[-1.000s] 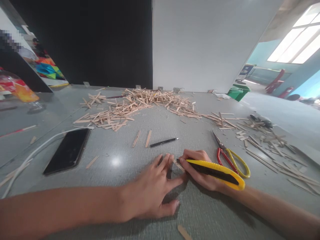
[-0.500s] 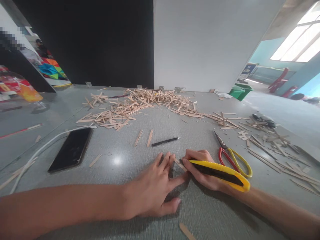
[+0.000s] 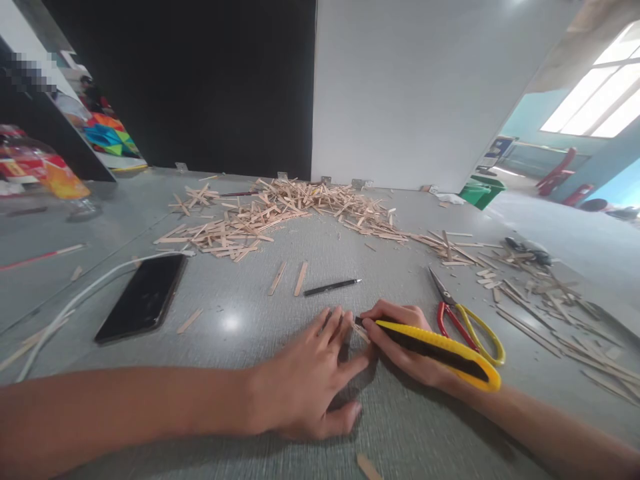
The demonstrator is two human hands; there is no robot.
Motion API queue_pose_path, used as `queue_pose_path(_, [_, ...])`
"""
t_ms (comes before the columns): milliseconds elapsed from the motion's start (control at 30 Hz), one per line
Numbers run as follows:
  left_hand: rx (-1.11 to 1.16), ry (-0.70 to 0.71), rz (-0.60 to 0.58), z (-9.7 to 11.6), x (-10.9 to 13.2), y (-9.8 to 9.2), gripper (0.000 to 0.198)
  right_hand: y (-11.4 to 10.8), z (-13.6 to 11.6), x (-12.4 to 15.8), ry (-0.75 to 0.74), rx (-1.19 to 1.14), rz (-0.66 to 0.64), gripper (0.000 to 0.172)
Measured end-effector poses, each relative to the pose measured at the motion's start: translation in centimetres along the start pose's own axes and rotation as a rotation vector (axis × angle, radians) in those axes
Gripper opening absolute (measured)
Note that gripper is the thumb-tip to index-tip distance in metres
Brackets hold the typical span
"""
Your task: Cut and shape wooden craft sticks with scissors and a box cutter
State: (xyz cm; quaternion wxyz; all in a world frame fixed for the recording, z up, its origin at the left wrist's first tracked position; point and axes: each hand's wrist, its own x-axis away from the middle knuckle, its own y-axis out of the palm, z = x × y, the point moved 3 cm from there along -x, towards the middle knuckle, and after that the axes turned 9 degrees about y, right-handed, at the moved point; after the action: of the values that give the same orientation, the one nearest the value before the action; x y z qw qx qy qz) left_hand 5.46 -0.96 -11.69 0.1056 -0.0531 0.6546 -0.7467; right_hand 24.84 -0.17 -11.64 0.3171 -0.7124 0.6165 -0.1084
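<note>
My right hand [image 3: 395,317] is wrapped round a yellow-and-black utility knife [image 3: 440,350], its tip at a small flat wooden stick [image 3: 362,333] on the table. With fingers spread, my left hand [image 3: 313,383] presses its fingertips down on and beside that stick, which the fingers partly cover. Beyond the hands lies a black pen [image 3: 333,287], with two short wooden sticks [image 3: 300,279] to its left. Scissors [image 3: 465,317] with red and yellow handles lie half open to the right of my right hand. Another stick [image 3: 369,467] is cut off by the bottom edge of the view.
A heap of wooden sticks [image 3: 250,223] lies against the black and white panels [image 3: 390,93]. Scraps and long strips [image 3: 530,323] spread over the right side. A phone [image 3: 141,300] with a white cable [image 3: 85,293] and a plastic bottle [image 3: 63,177] are at the left.
The knife tip and my right hand have shifted slightly left, closer to my left fingertips. The left hand stays nearly in place. The view has tilted a little.
</note>
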Motion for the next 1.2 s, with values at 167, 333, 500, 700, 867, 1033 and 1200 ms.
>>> queue_pose_path(167, [0.031, 0.003, 0.015, 0.07, 0.01, -0.08, 0.072, -0.04, 0.00, -0.10, 0.052, 0.032, -0.007, 0.034])
queue_pose_path(333, [0.034, -0.001, -0.004, 0.08, 0.01, -0.18, 0.073, 0.04, 0.05, -0.11, 0.068, 0.051, 0.009, 0.036])
queue_pose_path(500, [0.043, 0.005, 0.012, -0.01, 0.08, 0.05, 0.072, 0.23, 0.53, -0.16, 0.068, 0.050, 0.013, 0.034])
queue_pose_path(700, [0.036, 0.001, 0.009, -0.01, 0.02, -0.01, 0.072, 0.33, 0.56, -0.16, 0.055, 0.041, 0.005, 0.032])
queue_pose_path(867, [0.015, -0.006, -0.009, 0.02, -0.08, -0.18, 0.071, 0.30, 0.51, -0.22, 0.052, 0.035, 0.003, 0.031])
queue_pose_path(1033, [0.031, 0.001, 0.003, 0.01, -0.03, -0.18, 0.072, 0.10, 0.46, -0.22, 0.048, 0.031, -0.001, 0.032])
queue_pose_path(1200, [0.056, 0.007, -0.006, -0.04, -0.10, -0.19, 0.069, 0.17, 0.21, -0.16, 0.039, 0.047, -0.020, 0.034])
